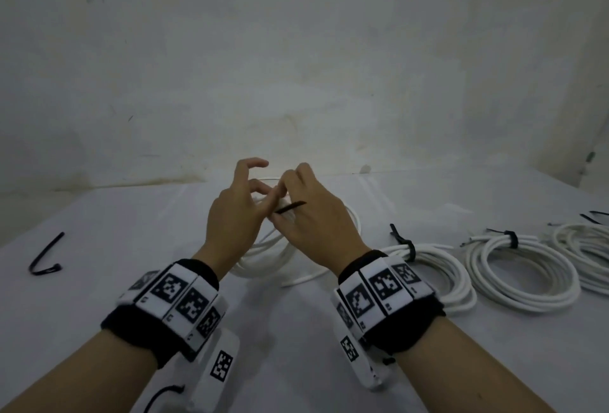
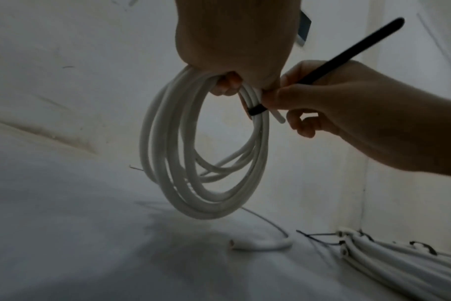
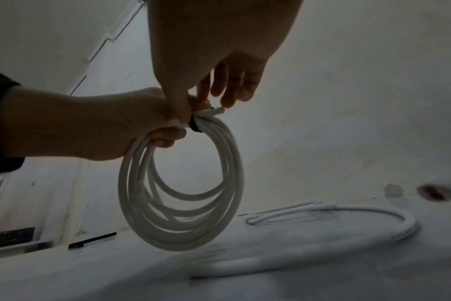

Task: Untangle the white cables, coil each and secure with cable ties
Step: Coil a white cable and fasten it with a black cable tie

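A white cable coil (image 2: 204, 154) hangs upright above the table, partly hidden under my hands in the head view (image 1: 263, 252). My left hand (image 1: 232, 215) grips the top of the coil, thumb curled under the strands (image 3: 165, 136), with the index finger lifted. A black cable tie (image 2: 256, 111) is looped around the strands right beside that grip. My right hand (image 1: 313, 215) pinches the tie at the coil, and the tie's long tail (image 2: 348, 51) sticks up over the hand's back (image 1: 290, 207).
Three tied white coils (image 1: 435, 267), (image 1: 524, 276), (image 1: 590, 254) lie in a row at the right. A spare black tie (image 1: 44, 257) rests at the far left. A loose cable end (image 1: 303, 279) trails on the white table (image 1: 296, 346) below the hands. The wall (image 1: 296, 66) stands close behind.
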Demonstrator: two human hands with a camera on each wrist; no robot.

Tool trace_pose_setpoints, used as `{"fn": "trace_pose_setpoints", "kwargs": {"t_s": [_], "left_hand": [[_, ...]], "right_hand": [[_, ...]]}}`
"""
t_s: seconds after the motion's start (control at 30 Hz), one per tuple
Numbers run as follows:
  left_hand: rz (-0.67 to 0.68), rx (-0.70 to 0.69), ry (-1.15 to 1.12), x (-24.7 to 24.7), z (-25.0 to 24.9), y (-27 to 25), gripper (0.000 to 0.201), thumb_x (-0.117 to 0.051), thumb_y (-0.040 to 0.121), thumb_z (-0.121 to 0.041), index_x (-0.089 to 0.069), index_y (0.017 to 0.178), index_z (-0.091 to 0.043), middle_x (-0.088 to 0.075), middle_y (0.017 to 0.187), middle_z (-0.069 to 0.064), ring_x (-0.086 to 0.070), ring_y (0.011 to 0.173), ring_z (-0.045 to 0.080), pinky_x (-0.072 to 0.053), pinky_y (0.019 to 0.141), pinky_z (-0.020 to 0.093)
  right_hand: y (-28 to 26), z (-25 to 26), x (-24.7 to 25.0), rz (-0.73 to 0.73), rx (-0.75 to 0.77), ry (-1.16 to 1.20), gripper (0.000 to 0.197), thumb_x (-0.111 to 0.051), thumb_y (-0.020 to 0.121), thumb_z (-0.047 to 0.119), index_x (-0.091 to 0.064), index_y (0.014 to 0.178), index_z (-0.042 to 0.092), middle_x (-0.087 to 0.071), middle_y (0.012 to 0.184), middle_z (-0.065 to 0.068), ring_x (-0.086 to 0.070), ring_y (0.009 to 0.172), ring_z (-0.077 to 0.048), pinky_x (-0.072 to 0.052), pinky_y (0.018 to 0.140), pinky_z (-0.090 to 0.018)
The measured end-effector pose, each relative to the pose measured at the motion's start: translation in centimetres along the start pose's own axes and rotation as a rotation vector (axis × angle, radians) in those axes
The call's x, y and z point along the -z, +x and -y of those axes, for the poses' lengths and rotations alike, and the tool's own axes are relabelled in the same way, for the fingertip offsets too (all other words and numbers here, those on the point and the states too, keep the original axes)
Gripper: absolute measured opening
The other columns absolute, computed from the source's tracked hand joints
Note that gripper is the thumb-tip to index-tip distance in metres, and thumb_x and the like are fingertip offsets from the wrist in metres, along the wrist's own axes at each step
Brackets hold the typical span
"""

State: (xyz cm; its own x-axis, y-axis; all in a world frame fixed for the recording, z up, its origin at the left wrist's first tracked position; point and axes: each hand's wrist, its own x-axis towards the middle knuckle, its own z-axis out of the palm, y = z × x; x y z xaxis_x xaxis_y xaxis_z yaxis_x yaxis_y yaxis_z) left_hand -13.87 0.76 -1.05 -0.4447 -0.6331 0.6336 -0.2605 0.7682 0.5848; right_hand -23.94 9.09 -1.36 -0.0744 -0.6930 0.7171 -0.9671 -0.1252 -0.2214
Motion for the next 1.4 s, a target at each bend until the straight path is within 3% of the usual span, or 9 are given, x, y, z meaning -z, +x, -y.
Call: {"fn": "trace_pose_setpoints", "kwargs": {"t_s": [0.17, 0.3, 0.47, 0.6, 0.77, 0.97, 1.13, 1.27, 1.4], "left_hand": [[-0.021, -0.061, 0.177, -0.8, 1.2, -0.4, 0.040, -0.063, 0.087, -0.025, -0.044, 0.118, -0.009, -0.062, 0.078, -0.015, -0.046, 0.046, -0.001, -0.029, 0.045, 0.017], [0.012, -0.101, 0.162, -1.0, 1.3, -0.3, 0.042, -0.063, 0.086, -0.024, -0.040, 0.118, -0.012, -0.067, 0.075, -0.011, -0.045, 0.043, -0.001, -0.027, 0.044, 0.014], [0.084, -0.082, 0.150, -0.8, 1.3, -0.7, 0.037, -0.058, 0.089, -0.030, -0.040, 0.119, -0.016, -0.066, 0.077, -0.011, -0.060, 0.056, 0.012, -0.045, 0.051, 0.023], [0.202, -0.003, 0.208, -0.4, 1.2, -0.8, 0.025, -0.033, 0.079, -0.040, -0.056, 0.082, -0.030, -0.058, 0.058, -0.006, -0.051, 0.054, 0.013, -0.035, 0.049, 0.027], [0.221, 0.033, 0.152, 0.2, 1.7, -0.8, 0.026, -0.033, 0.078, -0.038, -0.052, 0.061, -0.037, -0.053, 0.054, -0.007, -0.045, 0.050, 0.011, -0.029, 0.048, 0.025], [0.213, 0.039, 0.125, 0.6, 2.1, -1.1, 0.034, -0.034, 0.080, -0.039, -0.065, 0.077, -0.028, -0.063, 0.065, -0.006, -0.051, 0.056, 0.011, -0.036, 0.052, 0.027], [0.231, 0.061, 0.165, 0.4, 1.9, -0.9, 0.029, -0.031, 0.079, -0.038, -0.056, 0.064, -0.036, -0.066, 0.063, -0.007, -0.052, 0.055, 0.005, -0.034, 0.052, 0.023], [0.204, 0.091, 0.140, 0.1, 2.1, -0.7, 0.027, -0.039, 0.088, -0.034, -0.065, 0.080, -0.031, -0.067, 0.064, -0.009, -0.053, 0.057, 0.003, -0.032, 0.052, 0.023], [0.193, 0.086, 0.147, 0.0, 2.2, -0.7, 0.021, -0.045, 0.092, -0.033, -0.065, 0.086, -0.036, -0.066, 0.061, -0.012, -0.051, 0.054, -0.001, -0.030, 0.051, 0.022]], "right_hand": [[-0.1, -0.6, -0.5, 0.169, -0.146, 0.225, 0.018, -0.058, 0.084, 0.011, -0.040, 0.081, 0.013, -0.044, 0.085, -0.002, -0.038, 0.063, -0.009, -0.030, 0.054, -0.015], [-0.2, -0.7, 0.1, 0.200, -0.258, 0.341, 0.034, -0.063, 0.080, 0.015, -0.048, 0.111, 0.014, -0.057, 0.085, 0.002, -0.053, 0.071, -0.009, -0.042, 0.062, -0.016], [-0.2, -1.0, -0.1, 0.228, -0.211, 0.227, 0.022, -0.062, 0.080, 0.013, -0.053, 0.100, 0.011, -0.055, 0.097, -0.002, -0.051, 0.081, -0.016, -0.038, 0.061, -0.021], [-0.3, -1.0, -0.2, 0.233, -0.150, 0.193, 0.019, -0.063, 0.082, 0.015, -0.045, 0.086, 0.015, -0.051, 0.087, 0.000, -0.046, 0.074, -0.016, -0.031, 0.055, -0.017], [0.0, -0.4, -0.5, 0.146, -0.230, 0.365, 0.022, -0.073, 0.074, 0.010, -0.058, 0.089, 0.005, -0.059, 0.086, -0.002, -0.054, 0.075, -0.014, -0.043, 0.065, -0.024], [0.3, -0.1, -0.8, 0.078, -0.320, 0.576, 0.017, -0.076, 0.069, 0.000, -0.065, 0.082, 0.000, -0.061, 0.073, 0.004, -0.057, 0.063, 0.002, -0.048, 0.065, -0.014], [0.5, -0.4, -0.7, 0.090, -0.341, 0.545, 0.010, -0.074, 0.075, 0.006, -0.068, 0.082, 0.010, -0.060, 0.077, 0.006, -0.052, 0.064, 0.006, -0.041, 0.063, -0.007], [0.3, -0.8, -0.8, 0.154, -0.345, 0.573, 0.024, -0.060, 0.087, 0.006, -0.066, 0.110, 0.012, -0.058, 0.087, 0.006, -0.053, 0.072, 0.006, -0.040, 0.068, -0.003], [0.5, -1.0, -0.3, -0.082, -0.392, 0.620, 0.018, -0.060, 0.088, 0.009, -0.057, 0.103, 0.017, -0.058, 0.077, 0.006, -0.054, 0.060, 0.001, -0.044, 0.062, -0.011]]}}
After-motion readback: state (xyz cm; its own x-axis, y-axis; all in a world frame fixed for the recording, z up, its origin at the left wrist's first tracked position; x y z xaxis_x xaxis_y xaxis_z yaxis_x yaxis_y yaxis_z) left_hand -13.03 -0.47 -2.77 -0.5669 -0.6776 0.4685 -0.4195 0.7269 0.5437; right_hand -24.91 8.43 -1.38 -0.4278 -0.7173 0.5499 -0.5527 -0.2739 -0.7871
